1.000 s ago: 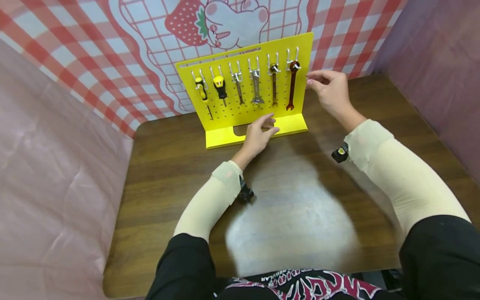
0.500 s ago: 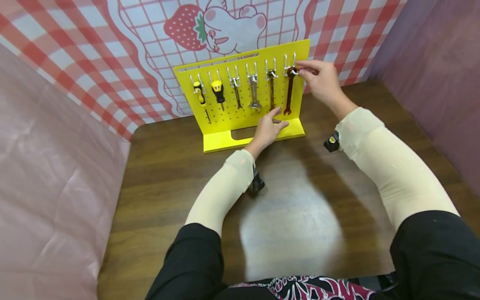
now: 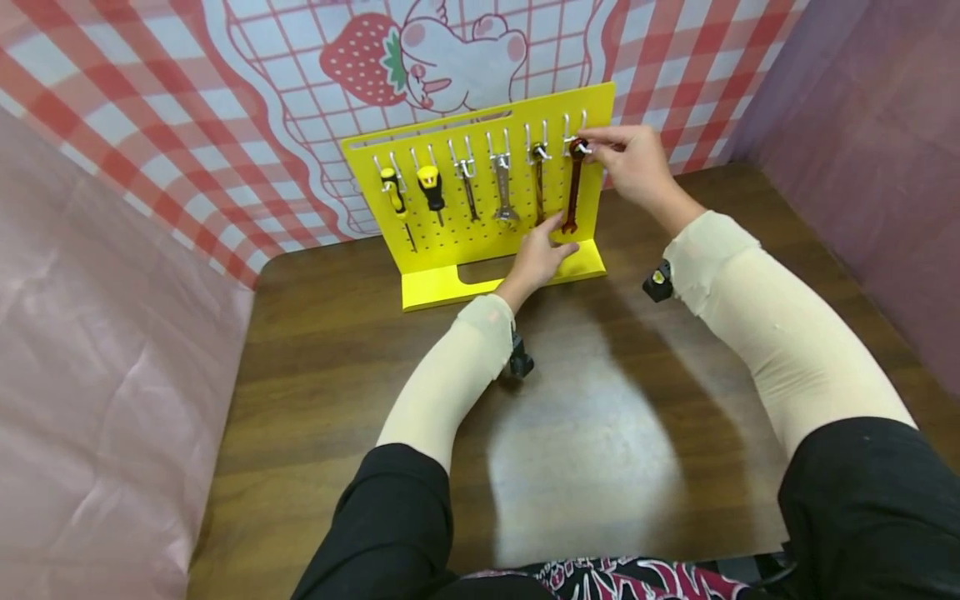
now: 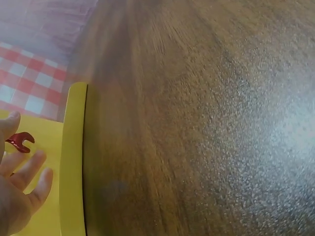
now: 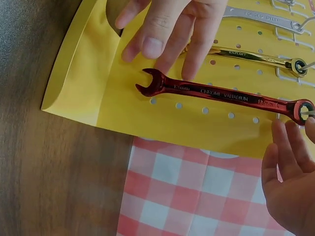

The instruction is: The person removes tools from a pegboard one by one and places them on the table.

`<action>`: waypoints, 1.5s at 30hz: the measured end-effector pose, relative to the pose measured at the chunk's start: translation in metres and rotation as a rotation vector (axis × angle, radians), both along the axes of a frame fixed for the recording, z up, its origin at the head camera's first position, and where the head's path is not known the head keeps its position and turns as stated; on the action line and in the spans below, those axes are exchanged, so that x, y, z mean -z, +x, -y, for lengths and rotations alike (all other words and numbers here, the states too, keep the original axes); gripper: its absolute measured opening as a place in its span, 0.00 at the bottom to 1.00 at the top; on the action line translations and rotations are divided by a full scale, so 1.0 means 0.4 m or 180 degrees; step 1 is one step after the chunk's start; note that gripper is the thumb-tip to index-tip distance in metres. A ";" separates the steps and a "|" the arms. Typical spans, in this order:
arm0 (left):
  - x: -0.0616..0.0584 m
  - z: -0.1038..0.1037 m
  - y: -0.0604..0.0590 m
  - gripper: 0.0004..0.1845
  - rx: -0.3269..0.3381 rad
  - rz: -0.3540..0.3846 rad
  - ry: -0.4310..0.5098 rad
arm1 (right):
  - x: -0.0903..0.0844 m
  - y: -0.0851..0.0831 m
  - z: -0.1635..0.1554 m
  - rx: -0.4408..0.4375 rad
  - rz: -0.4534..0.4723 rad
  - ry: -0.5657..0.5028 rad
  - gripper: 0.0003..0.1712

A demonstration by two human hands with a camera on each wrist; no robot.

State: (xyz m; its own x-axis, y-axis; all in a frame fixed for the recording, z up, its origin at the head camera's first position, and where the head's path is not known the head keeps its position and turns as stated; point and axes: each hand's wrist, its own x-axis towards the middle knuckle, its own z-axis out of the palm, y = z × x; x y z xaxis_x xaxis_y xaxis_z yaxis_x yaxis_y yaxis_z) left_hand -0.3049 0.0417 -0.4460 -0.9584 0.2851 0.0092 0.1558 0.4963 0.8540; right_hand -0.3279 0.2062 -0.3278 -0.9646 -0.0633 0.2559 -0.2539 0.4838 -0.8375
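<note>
A red combination wrench (image 3: 574,187) hangs from the rightmost hook of a yellow pegboard (image 3: 468,242). My right hand (image 3: 633,167) pinches its ring end at the hook; in the right wrist view the thumb lies against that ring, still around the hook's tip. Close to the red wrench's open end (image 5: 155,83) is my left hand (image 3: 536,257), fingers extended and holding nothing. It partly covers the lower end of a gold wrench (image 3: 539,192) on the neighbouring hook. In the left wrist view the left hand (image 4: 19,196) is cut off by the frame's edge.
Further left on the board hang a silver adjustable wrench (image 3: 503,187), a small slim tool (image 3: 469,196) and two yellow-black screwdrivers (image 3: 431,187). The board's foot (image 3: 431,287) stands on a wooden table (image 3: 337,358). A checked cloth (image 3: 675,75) hangs behind.
My right hand has moved left from beside the board onto the red wrench's ring end. The left hand has shifted right and up towards the wrench's lower end.
</note>
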 end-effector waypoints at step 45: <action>-0.012 0.004 0.051 0.12 0.0274 -0.0598 -0.0327 | -0.015 0.019 -0.004 -0.0102 0.0189 -0.0396 0.15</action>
State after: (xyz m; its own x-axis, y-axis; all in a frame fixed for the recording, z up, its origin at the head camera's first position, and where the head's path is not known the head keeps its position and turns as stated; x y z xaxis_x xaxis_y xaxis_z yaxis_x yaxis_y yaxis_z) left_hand -0.2846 0.0399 -0.4413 -0.9147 0.3745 0.1519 0.3529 0.5571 0.7517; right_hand -0.3204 0.2078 -0.3218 -0.9763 -0.0658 0.2063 -0.2160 0.3678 -0.9045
